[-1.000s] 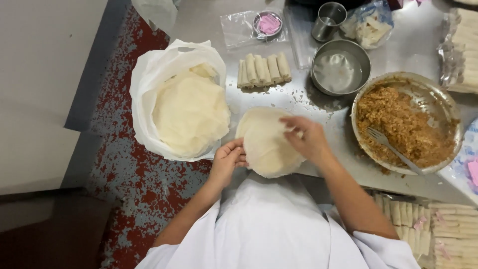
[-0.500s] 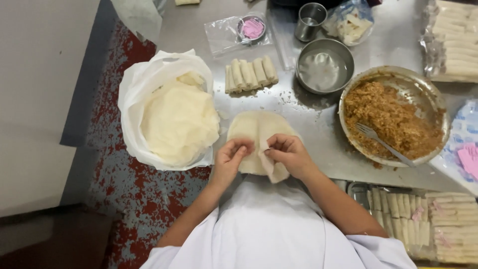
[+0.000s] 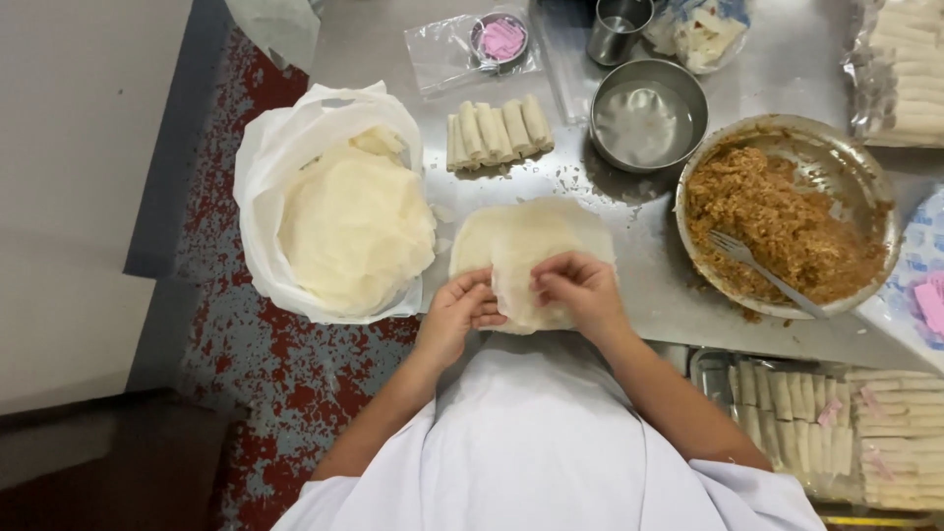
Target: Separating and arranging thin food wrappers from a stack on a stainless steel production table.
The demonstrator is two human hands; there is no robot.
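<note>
A thin round wrapper [image 3: 531, 236] lies on the steel table [image 3: 629, 295] in front of me, its near edge folded up. My left hand [image 3: 460, 313] pinches the folded edge on the left. My right hand [image 3: 580, 290] grips it on the right. Both hands' fingers are curled over the fold. A stack of plain wrappers [image 3: 356, 226] sits in a white plastic bag [image 3: 270, 167] to the left. A metal bowl of brown minced filling [image 3: 777, 221] with a fork [image 3: 762, 270] in it stands to the right.
Several finished rolls [image 3: 497, 130] lie behind the wrapper. Further back are a small steel bowl [image 3: 644, 113], a metal cup [image 3: 615, 25] and a clear bag with a pink lidded tub [image 3: 500, 39]. Trays of rolls [image 3: 836, 428] sit at the lower right and another tray of rolls [image 3: 905, 69] at the upper right.
My right hand came back from the far side of the wrapper to its near edge. Both hands have folded that edge up and over.
</note>
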